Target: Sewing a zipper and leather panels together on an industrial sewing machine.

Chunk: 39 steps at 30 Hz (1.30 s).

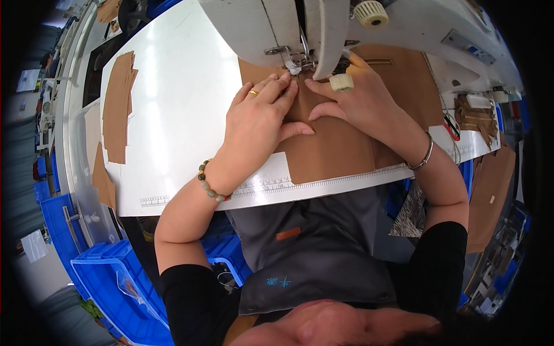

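A brown fabric piece (pixel 329 151) lies on the white table under the presser foot (pixel 295 68) of a sewing machine (pixel 254 29). My left hand (pixel 262 109) rests flat on the cloth just left of the foot, thumb stretched to the right and fingertips close to the needle area. On the right side, my right hand (pixel 360 95) lies on the same cloth with thumb and index finger apart. Its other fingers are partly hidden behind the machine's cream knob (pixel 341 82). A crease runs through the fabric between both hands.
Stacked brown cut pieces (pixel 118 106) lie at the table's left. A ruler strip (pixel 254 188) follows the front edge. Small brown pieces (pixel 476 118) and red-handled snips (pixel 452 128) sit at the right. Blue bins (pixel 115 282) stand below left; brown panels (pixel 490 196) hang at the right.
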Motion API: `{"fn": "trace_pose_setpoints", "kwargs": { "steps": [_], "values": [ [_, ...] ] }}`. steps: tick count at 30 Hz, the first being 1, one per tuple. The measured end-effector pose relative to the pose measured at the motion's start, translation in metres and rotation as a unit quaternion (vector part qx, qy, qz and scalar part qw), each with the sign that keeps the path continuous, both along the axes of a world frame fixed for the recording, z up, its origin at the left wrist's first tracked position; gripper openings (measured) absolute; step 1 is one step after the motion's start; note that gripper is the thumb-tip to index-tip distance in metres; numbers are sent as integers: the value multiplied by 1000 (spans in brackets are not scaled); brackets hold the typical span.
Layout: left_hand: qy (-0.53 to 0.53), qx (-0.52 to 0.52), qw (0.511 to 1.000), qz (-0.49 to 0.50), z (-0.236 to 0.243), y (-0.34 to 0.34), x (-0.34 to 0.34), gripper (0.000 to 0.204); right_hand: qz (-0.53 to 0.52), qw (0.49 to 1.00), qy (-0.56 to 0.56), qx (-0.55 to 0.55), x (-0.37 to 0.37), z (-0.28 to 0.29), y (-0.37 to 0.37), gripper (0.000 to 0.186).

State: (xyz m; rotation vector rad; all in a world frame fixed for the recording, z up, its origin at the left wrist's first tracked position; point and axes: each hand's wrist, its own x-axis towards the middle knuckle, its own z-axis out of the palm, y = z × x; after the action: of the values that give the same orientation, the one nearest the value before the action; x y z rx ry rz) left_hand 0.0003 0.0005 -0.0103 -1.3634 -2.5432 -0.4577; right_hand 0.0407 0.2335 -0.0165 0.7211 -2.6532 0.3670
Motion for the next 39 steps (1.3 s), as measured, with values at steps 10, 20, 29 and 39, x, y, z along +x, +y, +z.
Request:
{"fn": "trace_pose_setpoints", "kwargs": {
  "steps": [10, 20, 29, 39],
  "values": [
    [5, -5, 1000, 2, 2, 1, -1, 77, 2, 1000, -2, 8, -3, -4, 3, 50],
    [-17, 3, 1000, -2, 1, 0, -3, 76, 4, 1000, 21, 14, -4, -2, 1, 49],
    [-48, -8, 999, 10, 2, -1, -2, 77, -138, 986, 40, -85, -3, 31, 25, 32],
    [-45, -22, 998, 24, 4, -1, -1, 78, -113, 954, 86, -265, -9, 28, 33, 13]
  ]
}}
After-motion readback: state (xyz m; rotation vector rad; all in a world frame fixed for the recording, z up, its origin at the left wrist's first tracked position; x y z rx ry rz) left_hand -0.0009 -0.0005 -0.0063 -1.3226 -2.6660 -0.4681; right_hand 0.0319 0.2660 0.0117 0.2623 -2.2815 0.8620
